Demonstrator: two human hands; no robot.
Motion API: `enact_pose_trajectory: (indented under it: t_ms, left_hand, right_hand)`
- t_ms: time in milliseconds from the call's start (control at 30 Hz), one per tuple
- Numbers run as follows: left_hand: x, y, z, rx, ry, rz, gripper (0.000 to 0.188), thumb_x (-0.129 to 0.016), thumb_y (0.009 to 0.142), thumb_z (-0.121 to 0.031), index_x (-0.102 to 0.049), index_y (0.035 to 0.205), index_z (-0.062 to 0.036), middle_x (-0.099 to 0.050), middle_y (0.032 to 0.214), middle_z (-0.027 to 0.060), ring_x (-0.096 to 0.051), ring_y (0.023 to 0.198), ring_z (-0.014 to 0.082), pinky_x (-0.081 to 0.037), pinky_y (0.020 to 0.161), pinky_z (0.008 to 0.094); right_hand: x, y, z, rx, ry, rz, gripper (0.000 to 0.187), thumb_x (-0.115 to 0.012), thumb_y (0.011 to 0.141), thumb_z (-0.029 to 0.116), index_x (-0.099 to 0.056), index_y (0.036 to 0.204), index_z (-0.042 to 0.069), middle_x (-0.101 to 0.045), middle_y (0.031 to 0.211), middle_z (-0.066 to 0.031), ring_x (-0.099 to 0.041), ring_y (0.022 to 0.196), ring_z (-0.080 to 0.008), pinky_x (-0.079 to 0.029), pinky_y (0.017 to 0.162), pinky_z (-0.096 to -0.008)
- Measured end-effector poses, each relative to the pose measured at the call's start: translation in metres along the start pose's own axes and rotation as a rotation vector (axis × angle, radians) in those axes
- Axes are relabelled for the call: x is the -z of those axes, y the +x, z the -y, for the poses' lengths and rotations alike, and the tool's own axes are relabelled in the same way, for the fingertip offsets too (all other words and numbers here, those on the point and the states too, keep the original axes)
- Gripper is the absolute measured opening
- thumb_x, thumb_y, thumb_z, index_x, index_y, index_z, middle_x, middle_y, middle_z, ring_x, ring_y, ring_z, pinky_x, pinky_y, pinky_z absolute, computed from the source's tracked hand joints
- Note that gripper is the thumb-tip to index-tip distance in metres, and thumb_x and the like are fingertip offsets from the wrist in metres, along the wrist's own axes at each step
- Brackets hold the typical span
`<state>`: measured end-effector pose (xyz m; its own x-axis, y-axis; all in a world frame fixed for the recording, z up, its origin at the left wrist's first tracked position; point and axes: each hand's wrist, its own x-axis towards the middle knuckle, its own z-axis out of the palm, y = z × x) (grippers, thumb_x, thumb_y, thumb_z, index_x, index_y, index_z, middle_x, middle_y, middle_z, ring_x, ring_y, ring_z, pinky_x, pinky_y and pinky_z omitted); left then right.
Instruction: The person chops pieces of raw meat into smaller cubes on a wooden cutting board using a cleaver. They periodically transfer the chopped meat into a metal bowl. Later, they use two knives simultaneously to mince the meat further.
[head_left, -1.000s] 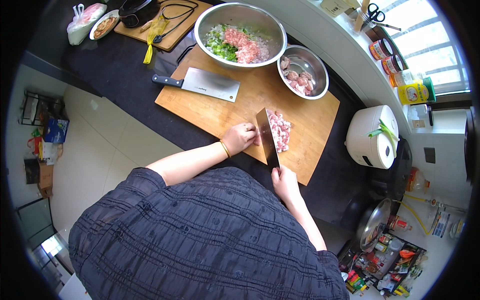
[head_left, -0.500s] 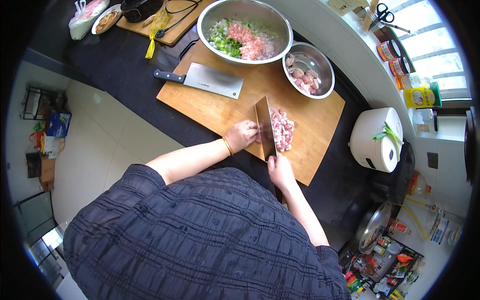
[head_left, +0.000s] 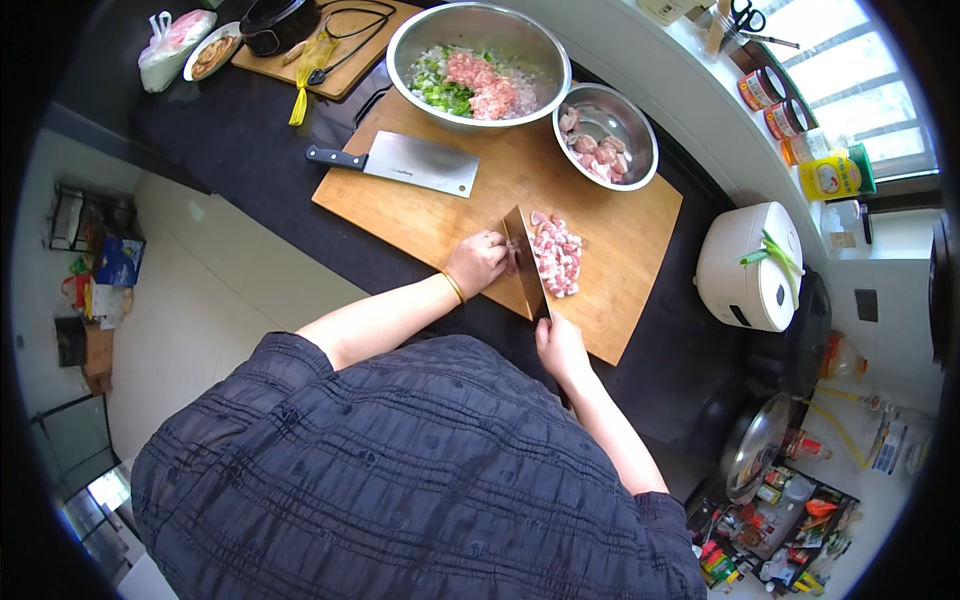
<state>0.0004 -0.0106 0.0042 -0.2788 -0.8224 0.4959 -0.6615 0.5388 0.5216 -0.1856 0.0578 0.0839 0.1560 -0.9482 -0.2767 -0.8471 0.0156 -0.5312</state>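
Right hand (head_left: 560, 345) grips cleaver (head_left: 524, 262), blade upright on cutting board (head_left: 440, 215); left hand (head_left: 478, 263) curled, touching diced meat (head_left: 555, 255) beside blade.

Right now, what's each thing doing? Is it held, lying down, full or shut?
Left hand: curled, fingertips by the meat, beside the blade.
Right hand: gripping the cleaver's handle.
Cleaver: held, blade down on the cutting board.
Meat: chopped into small pieces, piled.
Second cleaver: lying flat, untouched.
Cutting board: lying on the counter.
Big bowl: holding minced meat and greens.
Small bowl: partly filled with meat chunks.
Rice cooker: lid shut.
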Motion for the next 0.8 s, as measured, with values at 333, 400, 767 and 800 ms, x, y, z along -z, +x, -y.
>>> enact_pose_trajectory:
  t_ms: [333,400,767,800]
  left_hand:
    - [0.000,0.000,-0.010,0.168,-0.076,-0.039,0.006,-0.065,0.064,-0.012,-0.061,0.065,-0.0083,-0.057,0.076,0.0053,-0.057,0.073,0.0221,-0.048,0.064,0.0318]
    - [-0.001,0.000,-0.009,0.175,-0.072,-0.028,0.007,-0.065,0.063,-0.012,-0.060,0.066,-0.0076,-0.057,0.077,0.0061,-0.057,0.074,0.0229,-0.048,0.065,0.0321]
    - [0.001,0.003,-0.009,0.054,-0.064,0.012,0.006,-0.063,0.065,-0.012,-0.059,0.066,-0.0076,-0.056,0.076,0.0060,-0.056,0.074,0.0223,-0.047,0.067,0.0313]
    - [0.002,0.004,-0.010,0.051,-0.076,0.011,0.006,-0.063,0.065,-0.012,-0.059,0.065,-0.0077,-0.056,0.075,0.0058,-0.056,0.073,0.0220,-0.047,0.066,0.0312]
  right_hand:
    - [0.023,0.001,0.025,0.100,0.061,-0.112,0.018,-0.048,0.082,0.013,-0.055,0.079,-0.003,-0.056,0.067,-0.0257,-0.056,0.065,-0.0410,-0.045,0.061,-0.0447]
    - [0.021,-0.003,0.018,0.079,0.053,-0.102,0.017,-0.048,0.082,0.013,-0.055,0.078,-0.003,-0.056,0.067,-0.0258,-0.056,0.065,-0.0409,-0.045,0.061,-0.0448]
    - [-0.020,0.035,-0.001,0.024,0.043,-0.169,0.024,-0.048,0.082,0.017,-0.055,0.079,-0.006,-0.057,0.069,-0.0256,-0.058,0.071,-0.0397,-0.046,0.065,-0.0449]
    - [-0.021,0.047,-0.002,-0.015,0.031,-0.177,0.024,-0.048,0.082,0.017,-0.055,0.079,-0.006,-0.057,0.067,-0.0245,-0.059,0.068,-0.0384,-0.047,0.063,-0.0439]
